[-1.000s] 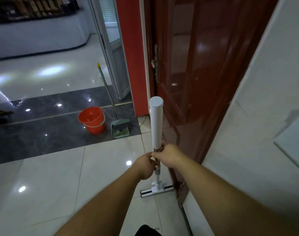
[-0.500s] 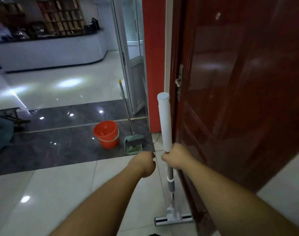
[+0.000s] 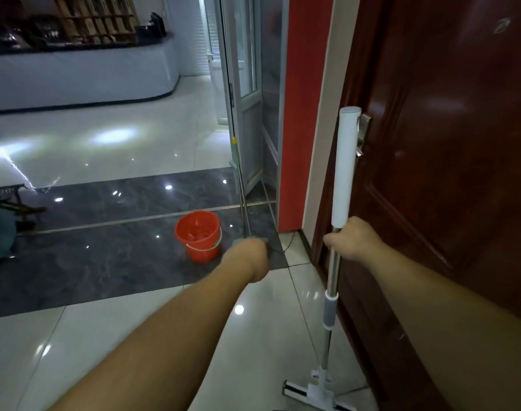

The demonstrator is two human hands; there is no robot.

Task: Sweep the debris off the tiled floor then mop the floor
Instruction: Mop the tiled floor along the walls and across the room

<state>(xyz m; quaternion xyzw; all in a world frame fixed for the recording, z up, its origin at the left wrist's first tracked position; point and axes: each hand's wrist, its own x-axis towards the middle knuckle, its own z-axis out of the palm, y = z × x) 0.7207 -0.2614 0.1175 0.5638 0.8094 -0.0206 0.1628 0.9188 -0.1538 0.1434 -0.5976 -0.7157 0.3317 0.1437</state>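
I note the R hand [image 3: 352, 240] curled round the mop [image 3: 343, 170] shaft just under the white grip, mop upright beside the brown door [image 3: 446, 173], head on the white tiled floor [image 3: 105, 336] at bottom edge. L hand [image 3: 249, 252], on the shaft 1 s ago, is now off it, reaching fwd; fingers hidden, grip cannot be told. Orange bucket [image 3: 198, 235] and dustpan handle [image 3: 238, 185] stand on the dark strip near the red wall.

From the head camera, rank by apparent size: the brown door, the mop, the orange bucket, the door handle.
1. Brown door, fills the right side of the view.
2. Mop, held upright by the right hand; being nearer the camera enlarges it.
3. Orange bucket, farther off, so its true size is unsure.
4. Door handle, partly hidden behind the mop.
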